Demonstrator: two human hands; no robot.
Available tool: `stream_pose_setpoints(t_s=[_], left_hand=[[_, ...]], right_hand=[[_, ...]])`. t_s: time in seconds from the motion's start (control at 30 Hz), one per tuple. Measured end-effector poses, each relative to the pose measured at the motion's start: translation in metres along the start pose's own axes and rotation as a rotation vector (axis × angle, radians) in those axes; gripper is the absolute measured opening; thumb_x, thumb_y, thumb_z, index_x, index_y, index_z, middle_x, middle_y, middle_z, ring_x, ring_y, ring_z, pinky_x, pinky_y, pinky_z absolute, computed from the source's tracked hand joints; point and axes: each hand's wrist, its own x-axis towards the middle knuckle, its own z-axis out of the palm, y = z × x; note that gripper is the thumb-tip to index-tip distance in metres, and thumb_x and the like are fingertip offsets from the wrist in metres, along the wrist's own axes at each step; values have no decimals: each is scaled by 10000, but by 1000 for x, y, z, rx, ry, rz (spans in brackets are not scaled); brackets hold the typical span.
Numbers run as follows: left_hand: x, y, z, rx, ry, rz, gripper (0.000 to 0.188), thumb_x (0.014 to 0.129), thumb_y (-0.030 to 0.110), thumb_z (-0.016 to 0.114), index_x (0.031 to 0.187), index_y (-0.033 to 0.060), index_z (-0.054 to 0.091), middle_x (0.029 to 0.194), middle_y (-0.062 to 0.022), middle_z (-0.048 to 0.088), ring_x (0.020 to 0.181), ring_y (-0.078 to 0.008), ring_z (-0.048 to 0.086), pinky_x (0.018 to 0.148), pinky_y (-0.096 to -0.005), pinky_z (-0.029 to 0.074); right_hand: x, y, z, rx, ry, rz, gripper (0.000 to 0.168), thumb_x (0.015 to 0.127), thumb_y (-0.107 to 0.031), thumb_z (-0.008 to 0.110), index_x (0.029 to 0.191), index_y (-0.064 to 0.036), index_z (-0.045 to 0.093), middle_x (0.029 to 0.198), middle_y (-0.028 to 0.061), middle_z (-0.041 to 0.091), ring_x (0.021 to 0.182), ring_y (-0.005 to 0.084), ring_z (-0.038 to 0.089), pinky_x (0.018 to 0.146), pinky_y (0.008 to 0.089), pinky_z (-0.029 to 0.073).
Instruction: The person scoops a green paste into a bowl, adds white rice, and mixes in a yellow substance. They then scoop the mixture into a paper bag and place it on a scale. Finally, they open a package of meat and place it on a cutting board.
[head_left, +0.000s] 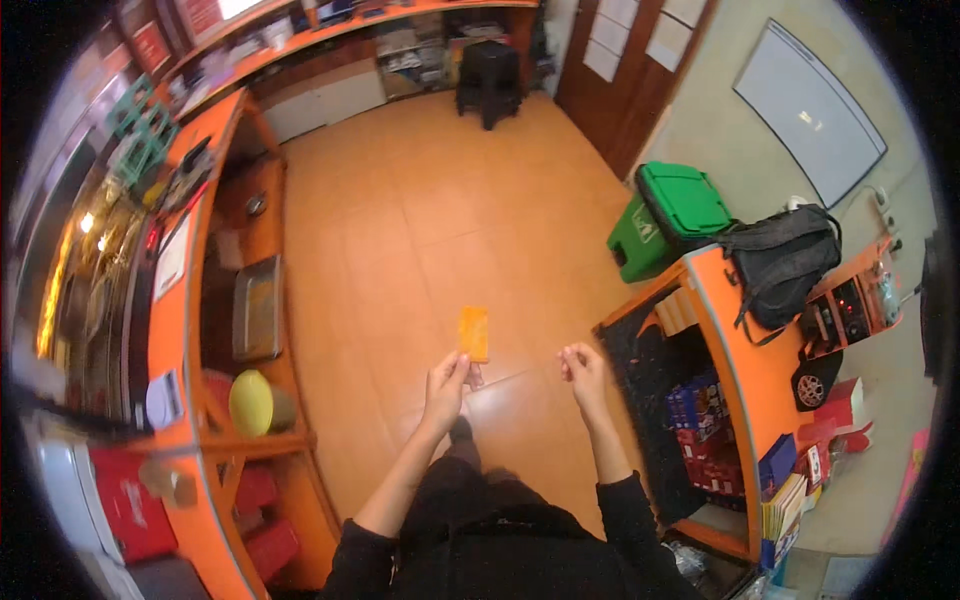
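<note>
A flat, rectangular orange-yellow piece (473, 332), its material not clear, stands out from the fingertips of my left hand (450, 386). The thumb and fingers pinch its lower end. To the right and apart from it is my right hand (584, 373), raised with its fingers curled and the thumb near them; nothing shows in it, and whether the fingertips meet is unclear. Both hands are in front of my body, over the orange-brown floor (420, 225).
An orange counter with shelves (180, 285) runs along the left, holding a metal tray (257, 307) and a yellow bowl (251, 403). At right are a green wheeled bin (660, 217) and an orange desk (742, 360) with a black backpack (791, 255). A black stool (489, 79) stands farther off.
</note>
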Motion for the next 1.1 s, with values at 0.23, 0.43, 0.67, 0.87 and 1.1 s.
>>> stream_pose_setpoints(t_s=[0.23,0.43,0.67,0.87,1.1], left_hand=[[266,-67,121,232,-83,-79,304,969,233,501,809,0,613,669,-20,564,580,-97,519,546,-238,430],[466,-181,248,371,-124,-84,310,955,244,530,775,4,606,633,-9,546,560,-80,497,516,-231,418],[613,-301,383,517,-285,-238,326,957,283,509,882,-10,632,674,-27,582,609,-95,546,553,-238,448],[702,-377,485,495,-436,-173,447,944,395,507,906,-29,642,692,-54,605,624,-108,559,559,-262,458],[757,-415,552,754,-551,-563,798,876,680,340,1037,-42,641,1012,-231,646,1001,-353,602,888,-416,439]], right_hand=[[260,6,-167,110,341,54,191,899,-142,561,1059,-39,545,921,89,645,776,131,610,671,234,465],[541,83,-333,282,688,192,304,868,-230,579,1080,-15,544,953,107,606,734,176,599,680,223,475],[679,163,-486,1037,1077,723,581,799,-302,647,1259,-38,408,1283,162,385,1068,261,483,770,338,480],[661,57,-507,1176,1013,279,790,812,-312,642,1360,79,227,1393,188,285,1098,301,487,900,362,477],[650,-45,-530,1227,801,7,851,870,-261,595,1415,96,48,1419,225,236,1270,351,400,1010,385,434]])
